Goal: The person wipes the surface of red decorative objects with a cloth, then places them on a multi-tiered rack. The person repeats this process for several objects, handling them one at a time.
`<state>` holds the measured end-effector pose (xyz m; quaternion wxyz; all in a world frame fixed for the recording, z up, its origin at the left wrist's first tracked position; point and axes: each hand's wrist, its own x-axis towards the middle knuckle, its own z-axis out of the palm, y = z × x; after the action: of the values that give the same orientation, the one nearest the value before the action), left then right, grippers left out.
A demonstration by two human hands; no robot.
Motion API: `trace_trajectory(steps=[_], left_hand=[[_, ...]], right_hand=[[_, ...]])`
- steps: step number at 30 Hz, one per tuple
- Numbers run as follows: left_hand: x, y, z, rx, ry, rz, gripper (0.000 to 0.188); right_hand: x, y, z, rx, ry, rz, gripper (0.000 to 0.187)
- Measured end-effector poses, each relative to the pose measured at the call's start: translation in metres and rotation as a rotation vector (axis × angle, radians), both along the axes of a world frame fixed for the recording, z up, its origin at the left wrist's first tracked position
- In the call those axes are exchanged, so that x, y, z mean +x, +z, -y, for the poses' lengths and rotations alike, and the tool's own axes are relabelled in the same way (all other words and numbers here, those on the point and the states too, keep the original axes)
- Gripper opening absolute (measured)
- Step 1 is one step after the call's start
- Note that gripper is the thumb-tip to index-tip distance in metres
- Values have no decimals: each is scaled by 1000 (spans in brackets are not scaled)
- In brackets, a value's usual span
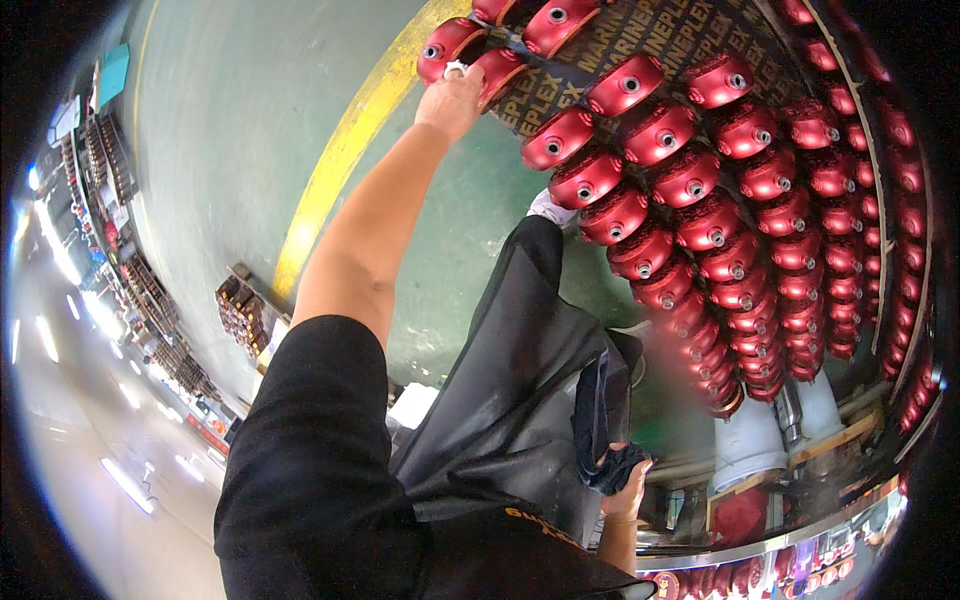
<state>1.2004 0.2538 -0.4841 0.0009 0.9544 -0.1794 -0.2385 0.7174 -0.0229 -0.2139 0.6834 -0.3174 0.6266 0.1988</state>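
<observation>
My left hand (452,103) reaches far out to the upper left, its fingers closed at a glossy red rounded metal part (500,76). Something white, perhaps a cloth or finger cover, shows at the fingertips, and some fingers are hidden. Close by is another red part (450,48), with a small pale round fitting in its side. Low in the view, by the black apron (490,400), my right hand (625,485) is closed around a bunched dark cloth (607,462).
Rows of similar red parts (655,132) stand on a dark printed board (560,85) to the right. White cylinders (745,450) are below it. A yellow line (335,170) crosses the green floor (240,130). Stacked brown pieces (242,312) stand at the left.
</observation>
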Motion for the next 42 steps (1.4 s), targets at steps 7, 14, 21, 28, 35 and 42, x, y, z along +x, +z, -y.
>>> trace_trajectory(steps=[7, 14, 21, 28, 35, 42], left_hand=[[-1, -3, 3, 21, -43, 31, 28], [-64, 42, 81, -232, -155, 125, 45], [-252, 137, 312, -833, -441, -283, 24], [-511, 334, 588, -1313, -869, -690, 10], [-797, 458, 767, -1659, -1292, -597, 35], [-849, 457, 791, -1530, -1416, -517, 35]], right_hand=[[-12, -1, -1, -26, 12, 54, 71], [-33, 8, 7, 58, -81, 70, 55], [-105, 40, 44, -58, -292, 247, 55], [-236, 97, 70, -369, -552, 221, 65], [-340, 120, 65, -342, -1134, 356, 68], [-390, 118, 68, -371, -1286, 519, 71]])
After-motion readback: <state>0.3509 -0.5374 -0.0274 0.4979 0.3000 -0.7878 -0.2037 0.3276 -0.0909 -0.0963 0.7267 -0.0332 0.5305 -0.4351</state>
